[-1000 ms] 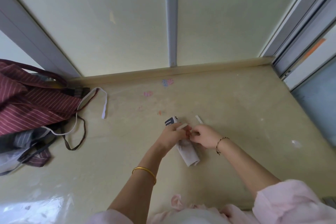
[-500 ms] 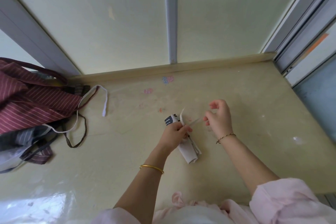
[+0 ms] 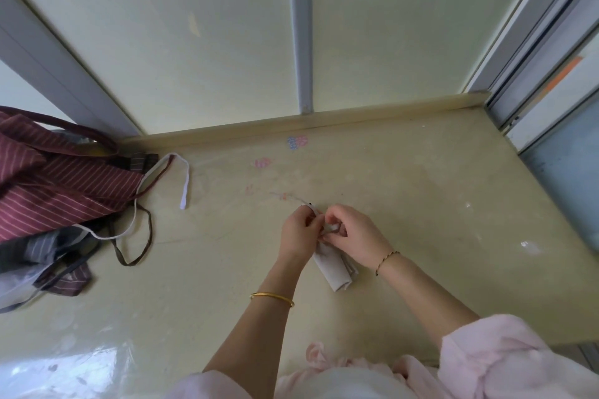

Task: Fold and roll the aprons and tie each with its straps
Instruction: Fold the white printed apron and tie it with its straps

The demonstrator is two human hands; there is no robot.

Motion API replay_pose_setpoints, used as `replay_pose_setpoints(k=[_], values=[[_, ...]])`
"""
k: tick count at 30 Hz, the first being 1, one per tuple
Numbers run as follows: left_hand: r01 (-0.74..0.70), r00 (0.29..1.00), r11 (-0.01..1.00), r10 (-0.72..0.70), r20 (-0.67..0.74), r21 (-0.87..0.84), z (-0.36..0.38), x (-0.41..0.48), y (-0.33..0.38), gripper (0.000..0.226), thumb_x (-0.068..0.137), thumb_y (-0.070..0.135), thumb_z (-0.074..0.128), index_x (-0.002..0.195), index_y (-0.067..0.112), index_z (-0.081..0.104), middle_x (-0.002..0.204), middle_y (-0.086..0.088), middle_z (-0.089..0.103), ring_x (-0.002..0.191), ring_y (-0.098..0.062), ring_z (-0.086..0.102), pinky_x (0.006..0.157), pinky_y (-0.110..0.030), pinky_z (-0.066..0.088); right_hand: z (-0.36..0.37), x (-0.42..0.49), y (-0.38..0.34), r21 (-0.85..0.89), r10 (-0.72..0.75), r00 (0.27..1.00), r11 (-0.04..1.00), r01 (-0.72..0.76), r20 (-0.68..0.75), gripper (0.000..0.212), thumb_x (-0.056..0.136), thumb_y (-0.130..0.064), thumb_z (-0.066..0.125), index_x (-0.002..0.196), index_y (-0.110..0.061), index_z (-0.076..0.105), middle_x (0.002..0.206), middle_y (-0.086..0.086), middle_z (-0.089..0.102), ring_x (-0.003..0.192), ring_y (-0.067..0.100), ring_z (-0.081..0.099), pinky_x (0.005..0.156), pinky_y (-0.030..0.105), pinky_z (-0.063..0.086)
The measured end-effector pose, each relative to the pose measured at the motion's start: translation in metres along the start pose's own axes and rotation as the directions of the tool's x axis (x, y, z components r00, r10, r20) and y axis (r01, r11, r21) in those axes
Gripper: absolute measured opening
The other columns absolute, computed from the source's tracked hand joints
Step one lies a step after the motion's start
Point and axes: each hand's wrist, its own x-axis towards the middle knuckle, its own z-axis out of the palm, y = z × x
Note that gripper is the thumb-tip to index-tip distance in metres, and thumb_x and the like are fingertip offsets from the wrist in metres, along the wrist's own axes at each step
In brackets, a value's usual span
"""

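Just beneath both hands, the rolled grey apron (image 3: 334, 270) lies on the tabletop (image 3: 421, 204), its near end poking out below the wrists. The left hand (image 3: 299, 233) curls round the roll's far end, its fingers bent in toward the right hand (image 3: 353, 236). The right hand pinches a thin strap (image 3: 331, 229) between thumb and fingertips; whether the left also holds that strap is hard to tell. Well to the left of the left hand sits a pile of striped aprons (image 3: 55, 191), with a white strap (image 3: 185, 185) trailing from it toward the hands.
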Motion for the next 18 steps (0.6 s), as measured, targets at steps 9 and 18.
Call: replay_pose_setpoints(k=[9,18], values=[[0.022,1.0,1.0,-0.022,-0.004,0.017,-0.004,0.0,0.008,0.025,0.08,0.001,0.057,0.101,0.013,0.052,0.083,0.001,0.058,0.08,-0.019,0.059,0.073,-0.028,0.049,0.012,-0.001,-0.003,-0.214,-0.016,0.998,0.977,0.001,-0.069,0.019,0.094,-0.016,0.049,0.097,-0.006,0.066,0.093,0.009,0.053,0.085,0.027,0.055,0.068,0.031,0.038],[-0.202,0.978,0.929,0.177,0.106,0.311,-0.011,-0.003,-0.001,0.026,0.078,-0.01,0.051,0.086,0.014,0.051,0.1,-0.005,0.048,0.088,-0.024,0.052,0.074,-0.023,0.041,0.005,0.009,-0.003,0.632,0.498,0.811,0.53,-0.565,0.307,0.024,0.088,-0.005,0.053,0.064,-0.01,0.052,0.054,0.001,0.041,0.038,0.009,0.03,0.04,0.018,0.021]])
